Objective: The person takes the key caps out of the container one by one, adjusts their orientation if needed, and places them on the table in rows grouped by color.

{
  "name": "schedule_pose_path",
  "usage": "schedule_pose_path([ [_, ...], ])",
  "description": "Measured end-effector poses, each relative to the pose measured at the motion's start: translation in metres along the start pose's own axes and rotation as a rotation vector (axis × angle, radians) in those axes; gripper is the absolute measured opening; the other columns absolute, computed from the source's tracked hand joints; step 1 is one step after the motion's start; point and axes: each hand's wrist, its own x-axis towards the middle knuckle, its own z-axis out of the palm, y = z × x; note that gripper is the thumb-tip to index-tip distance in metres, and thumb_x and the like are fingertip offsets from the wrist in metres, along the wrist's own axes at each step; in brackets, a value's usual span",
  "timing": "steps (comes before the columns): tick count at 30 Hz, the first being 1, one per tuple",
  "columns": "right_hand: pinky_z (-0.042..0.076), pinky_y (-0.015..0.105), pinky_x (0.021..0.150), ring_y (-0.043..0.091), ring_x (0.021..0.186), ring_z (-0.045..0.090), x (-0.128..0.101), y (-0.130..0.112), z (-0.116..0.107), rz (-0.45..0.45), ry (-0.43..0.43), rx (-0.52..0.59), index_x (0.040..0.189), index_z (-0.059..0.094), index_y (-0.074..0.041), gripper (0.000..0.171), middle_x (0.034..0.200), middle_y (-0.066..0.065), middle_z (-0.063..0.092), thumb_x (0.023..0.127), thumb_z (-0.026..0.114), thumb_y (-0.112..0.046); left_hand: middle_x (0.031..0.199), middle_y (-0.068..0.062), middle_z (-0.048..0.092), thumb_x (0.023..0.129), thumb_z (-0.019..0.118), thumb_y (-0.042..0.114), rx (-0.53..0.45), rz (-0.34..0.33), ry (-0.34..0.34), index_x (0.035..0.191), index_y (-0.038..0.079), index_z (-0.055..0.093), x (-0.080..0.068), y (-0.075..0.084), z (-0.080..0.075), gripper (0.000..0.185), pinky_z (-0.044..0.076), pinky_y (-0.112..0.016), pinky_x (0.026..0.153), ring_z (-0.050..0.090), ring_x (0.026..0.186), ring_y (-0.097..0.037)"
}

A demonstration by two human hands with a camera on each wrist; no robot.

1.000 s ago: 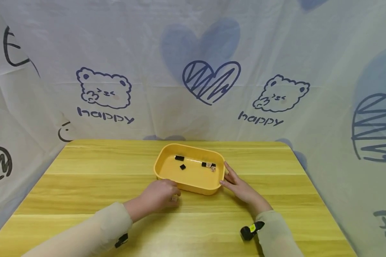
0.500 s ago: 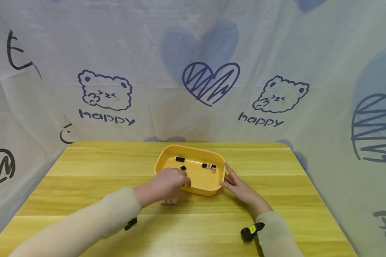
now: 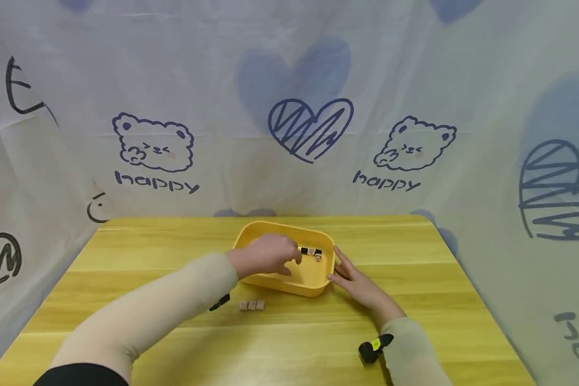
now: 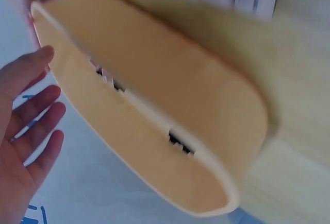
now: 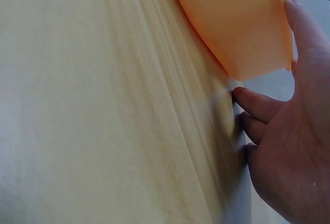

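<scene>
A yellow tray (image 3: 294, 287) sits at the middle of the wooden table (image 3: 125, 257). My left hand (image 3: 270, 254) hovers over its inside, fingers reaching toward a few small black and pale pieces (image 3: 311, 251) at the tray's far right. In the left wrist view that hand (image 4: 23, 126) shows straight, spread fingers holding nothing beside the tray (image 4: 154, 105). My right hand (image 3: 354, 279) rests flat against the tray's right end; its thumb lies along the tray (image 5: 237, 23) and its fingers (image 5: 260, 105) touch the table. Three pale tiles (image 3: 252, 305) lie in a row before the tray.
A printed cloth backdrop (image 3: 289, 107) stands close behind and to both sides of the table. A black wrist-worn device (image 3: 372, 347) sits on my right sleeve. Bare wood stretches left and right of the tray.
My left hand left the three pale tiles on the table in front of the tray and moved up and right, over the tray's inside. The right hand stayed put.
</scene>
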Motion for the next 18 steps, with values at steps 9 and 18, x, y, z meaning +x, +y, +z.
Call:
schedule_pose_path([
  [9, 0.019, 0.057, 0.112, 0.035, 0.141, 0.027, 0.010, 0.001, 0.005, 0.015, -0.012, 0.004, 0.156, 0.005, -0.039, 0.078, 0.153, 0.022, 0.029, 0.098, 0.057, -0.041, 0.110, 0.002, 0.068, 0.082, 0.079, 0.026, 0.067, 0.078, -0.147, 0.115, 0.015, 0.072, 0.029, -0.022, -0.006, 0.035, 0.051, -0.028, 0.085, 0.063, 0.096, -0.013],
  [18, 0.017, 0.062, 0.110, 0.036, 0.140, 0.029, 0.002, 0.001, 0.002, 0.031, 0.010, -0.026, 0.157, 0.005, -0.037, 0.078, 0.153, 0.023, 0.029, 0.098, 0.056, -0.041, 0.107, 0.002, 0.069, 0.083, 0.079, 0.029, 0.007, 0.094, -0.171, 0.115, 0.015, 0.072, 0.063, -0.024, 0.014, 0.036, 0.051, -0.026, 0.080, 0.062, 0.089, -0.009],
])
